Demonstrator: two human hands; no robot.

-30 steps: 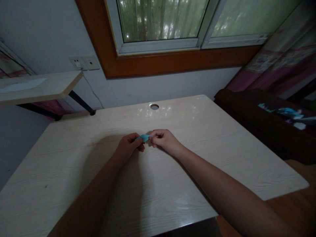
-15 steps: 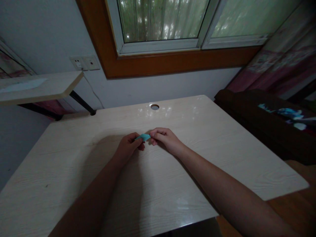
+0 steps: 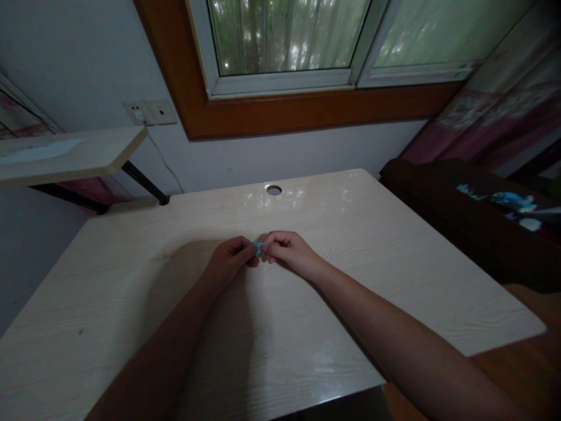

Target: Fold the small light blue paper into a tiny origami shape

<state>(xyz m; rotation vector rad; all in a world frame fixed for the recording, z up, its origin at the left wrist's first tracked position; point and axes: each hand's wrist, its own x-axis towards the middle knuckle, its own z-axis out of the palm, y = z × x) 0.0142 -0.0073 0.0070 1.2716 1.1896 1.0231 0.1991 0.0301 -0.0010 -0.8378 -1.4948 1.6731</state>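
Observation:
A small teal piece of folded paper [image 3: 258, 249] is held between my two hands, just above the middle of the desk. My left hand [image 3: 233, 257] pinches its left side between thumb and fingers. On the other side, the thumb and fingertips of my right hand [image 3: 287, 250] close on its right end. Most of the paper is hidden behind the fingers, so its exact folded shape cannot be made out.
The pale wood-grain desk [image 3: 372, 251] has a round cable hole [image 3: 274, 190] near its back edge. At the left stands a raised shelf [image 3: 87, 152] on black legs. Behind are a wall socket [image 3: 149, 112] and a window; a dark piece of furniture [image 3: 438, 204] is at the right.
My right hand has moved slightly left and down, closer to the left hand. Its fingers now cover more of the teal paper, so less of it shows.

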